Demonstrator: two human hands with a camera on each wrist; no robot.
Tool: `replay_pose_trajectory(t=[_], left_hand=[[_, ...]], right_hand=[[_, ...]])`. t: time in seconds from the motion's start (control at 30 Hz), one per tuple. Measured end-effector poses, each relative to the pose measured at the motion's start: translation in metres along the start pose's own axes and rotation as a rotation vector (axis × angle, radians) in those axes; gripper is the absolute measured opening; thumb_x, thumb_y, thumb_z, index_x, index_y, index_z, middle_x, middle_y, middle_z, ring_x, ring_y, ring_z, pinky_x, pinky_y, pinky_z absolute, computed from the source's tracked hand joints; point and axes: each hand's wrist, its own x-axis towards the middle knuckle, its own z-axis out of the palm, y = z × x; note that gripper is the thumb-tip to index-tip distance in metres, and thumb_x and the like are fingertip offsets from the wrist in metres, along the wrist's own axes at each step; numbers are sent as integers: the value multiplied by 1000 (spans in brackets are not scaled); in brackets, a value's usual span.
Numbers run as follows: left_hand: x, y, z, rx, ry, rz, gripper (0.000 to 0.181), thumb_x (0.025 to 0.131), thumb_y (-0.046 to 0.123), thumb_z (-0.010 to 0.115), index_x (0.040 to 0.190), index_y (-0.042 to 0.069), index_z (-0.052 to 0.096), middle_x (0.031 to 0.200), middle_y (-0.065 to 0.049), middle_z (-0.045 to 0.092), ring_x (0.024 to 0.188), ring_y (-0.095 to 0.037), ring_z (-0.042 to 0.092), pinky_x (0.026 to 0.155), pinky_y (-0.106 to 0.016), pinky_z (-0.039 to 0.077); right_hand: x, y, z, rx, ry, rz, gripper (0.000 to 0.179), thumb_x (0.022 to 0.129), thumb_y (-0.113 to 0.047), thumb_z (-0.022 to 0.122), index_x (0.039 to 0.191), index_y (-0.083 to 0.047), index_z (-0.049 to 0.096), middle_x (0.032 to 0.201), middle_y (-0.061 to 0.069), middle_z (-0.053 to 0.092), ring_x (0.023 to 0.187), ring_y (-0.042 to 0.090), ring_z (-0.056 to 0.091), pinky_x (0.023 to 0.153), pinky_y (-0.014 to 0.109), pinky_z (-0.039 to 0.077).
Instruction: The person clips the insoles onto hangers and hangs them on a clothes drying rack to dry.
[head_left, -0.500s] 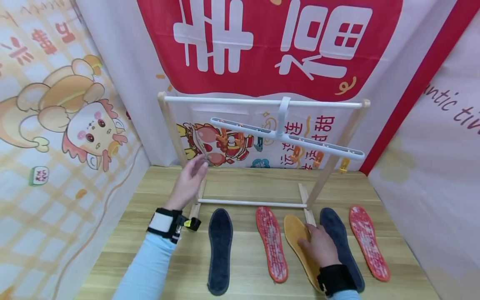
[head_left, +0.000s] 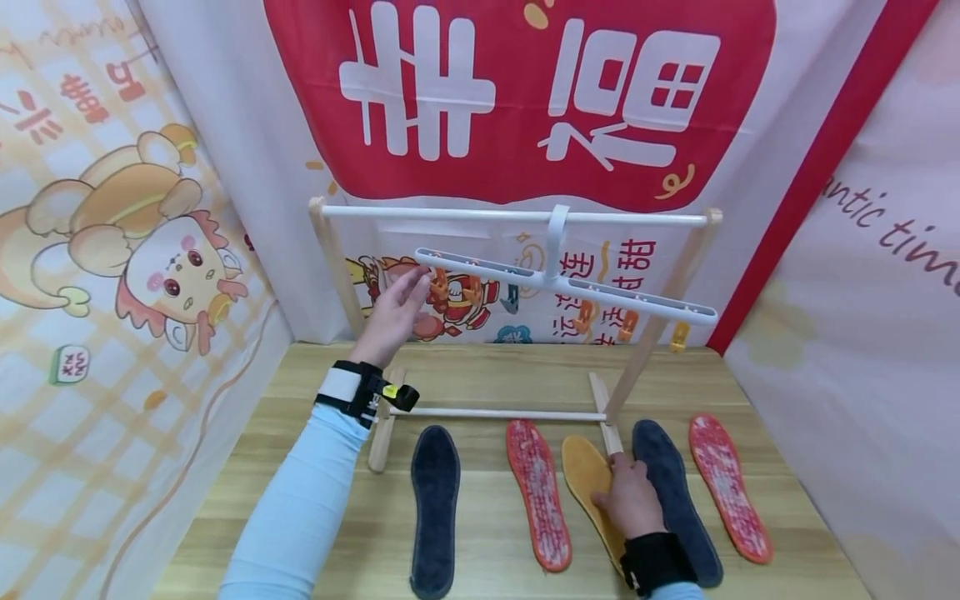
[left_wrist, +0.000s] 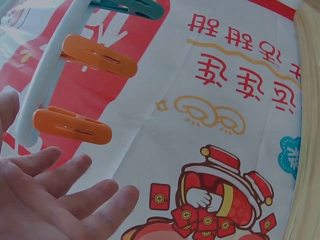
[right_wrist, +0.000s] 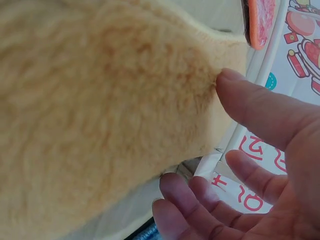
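Note:
My left hand (head_left: 392,317) is raised at the left end of a pale hanger (head_left: 637,296), fingers spread and holding nothing. In the left wrist view its fingers lie just below an orange clip (left_wrist: 72,126), with a second orange clip (left_wrist: 100,56) and a teal clip (left_wrist: 132,7) farther along. My right hand (head_left: 633,500) is at the right edge of a tan, fleecy insole (head_left: 585,471) on the table. The right wrist view shows the thumb touching the fleece (right_wrist: 110,100), while the loosely bent fingers lie apart from the thumb beside the edge.
The hanger hooks over the white top bar (head_left: 450,215) of a wooden rack (head_left: 330,267). Dark insoles (head_left: 435,508) (head_left: 675,500) and red-and-white insoles (head_left: 538,496) (head_left: 727,483) lie on the wooden table (head_left: 300,500). Printed cloth walls (head_left: 285,250) stand behind and at both sides.
My left hand has moved up and to the right, closer to the clips at the hanger's left end. The right hand stays by the tan insole. The head view has shifted slightly.

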Motion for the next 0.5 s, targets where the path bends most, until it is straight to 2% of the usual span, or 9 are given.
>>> replay_pose_trajectory(t=[0.13,0.27,0.4,0.5], left_hand=[[4,-2,1,-10,1,-19,71,96,61,46,154,21,35,157,-4,36,140,-25,39,109,-44,39],[5,-4,1,7,11,-14,69,96,61,46,153,23,36,156,-3,37,139,-25,39,112,-44,34],[6,-6,3,16,10,12,63,97,58,48,151,26,40,155,-2,39,139,-25,40,112,-47,34],[6,-7,5,21,10,31,60,97,56,49,150,28,42,151,-4,45,137,-25,43,111,-47,35]], right_hand=[[0,-2,1,-6,-8,22,59,74,-15,86,119,3,53,100,24,59,84,34,59,71,51,49],[-1,-4,2,-13,-19,52,62,74,-14,86,124,0,53,110,24,65,95,39,62,81,65,42],[-2,-5,1,-3,-26,62,69,74,-12,86,132,-1,49,123,28,61,107,45,59,86,74,33],[-3,-4,0,16,-33,60,72,74,-11,85,134,-1,47,125,28,60,108,46,58,87,74,33]])
